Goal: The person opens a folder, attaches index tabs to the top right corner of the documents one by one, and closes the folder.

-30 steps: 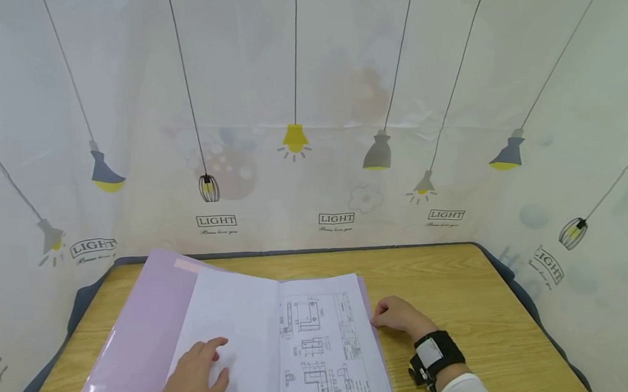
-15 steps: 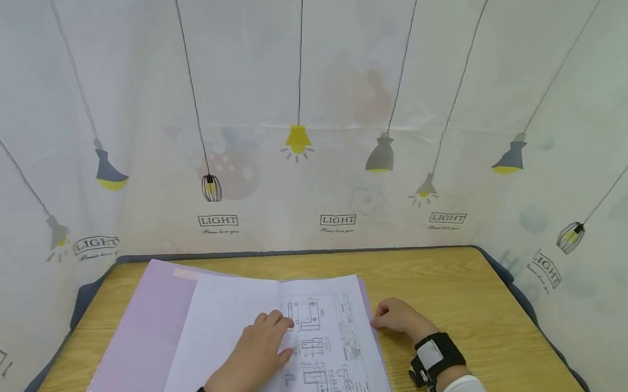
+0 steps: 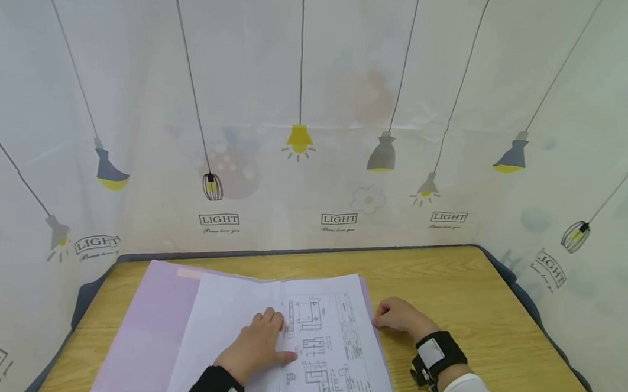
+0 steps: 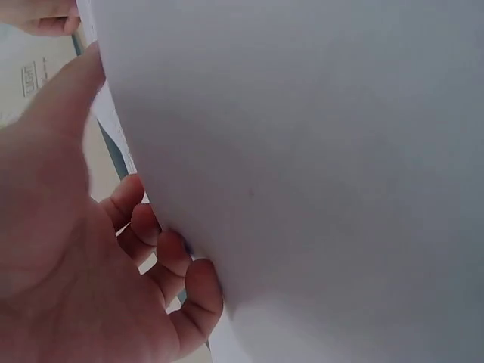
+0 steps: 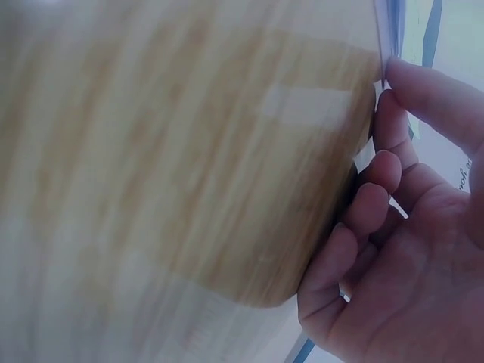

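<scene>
A light purple folder [image 3: 135,341] lies open on the table, with white sheets inside. The left page [image 3: 223,301] is blank; technical line drawings cover the right page [image 3: 332,337]. My left hand [image 3: 255,347] rests on the paper by the middle fold, thumb stretched toward the drawings. In the left wrist view its fingertips [image 4: 203,281] touch the white sheet [image 4: 318,151]. At the folder's right edge my right hand [image 3: 400,316] pinches the border between thumb and forefinger. The right wrist view shows that thin edge [image 5: 392,30] at the thumb tip.
The wooden table [image 3: 491,317] has a dark rim [image 3: 295,251] along the back and sides. Behind it hangs a pale sheet [image 3: 265,74] printed with lamps. Both wrists wear black straps [image 3: 441,354].
My left hand has moved right from over the blank page, reached the drawings, then drawn back slightly onto the fold. My right hand has kept its hold on the folder's edge.
</scene>
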`<state>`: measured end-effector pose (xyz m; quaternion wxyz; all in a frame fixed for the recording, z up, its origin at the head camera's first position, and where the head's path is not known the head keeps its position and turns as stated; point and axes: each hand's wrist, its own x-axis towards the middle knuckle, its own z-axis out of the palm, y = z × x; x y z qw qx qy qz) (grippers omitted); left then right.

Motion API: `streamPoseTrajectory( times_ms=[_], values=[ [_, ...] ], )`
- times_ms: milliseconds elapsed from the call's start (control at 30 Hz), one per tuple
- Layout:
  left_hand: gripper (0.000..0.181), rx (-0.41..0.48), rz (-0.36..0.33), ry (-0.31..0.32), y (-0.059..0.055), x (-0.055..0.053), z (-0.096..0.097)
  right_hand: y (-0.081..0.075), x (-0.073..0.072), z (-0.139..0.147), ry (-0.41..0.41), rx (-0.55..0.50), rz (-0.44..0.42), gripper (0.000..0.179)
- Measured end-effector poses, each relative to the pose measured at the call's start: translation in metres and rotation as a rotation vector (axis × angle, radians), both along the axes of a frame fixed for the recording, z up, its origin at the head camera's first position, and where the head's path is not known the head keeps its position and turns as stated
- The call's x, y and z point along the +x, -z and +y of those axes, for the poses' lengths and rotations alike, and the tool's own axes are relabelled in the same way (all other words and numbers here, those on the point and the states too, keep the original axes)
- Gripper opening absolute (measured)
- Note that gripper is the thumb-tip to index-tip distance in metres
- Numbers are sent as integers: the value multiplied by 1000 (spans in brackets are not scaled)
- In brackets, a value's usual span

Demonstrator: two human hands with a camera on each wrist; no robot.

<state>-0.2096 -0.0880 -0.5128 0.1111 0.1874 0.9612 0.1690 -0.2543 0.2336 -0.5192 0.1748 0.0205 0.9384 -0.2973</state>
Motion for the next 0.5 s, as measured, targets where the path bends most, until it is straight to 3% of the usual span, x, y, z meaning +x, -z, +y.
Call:
streamPoseTrajectory(
  times_ms=[200,500],
  values=[
    [69,11,31,-9,9,-4,3,-2,1,1,-3,16,1,19],
    [73,-23,29,-27,10,-5,8,-3,6,3,-4,29,28,18]
  ],
)
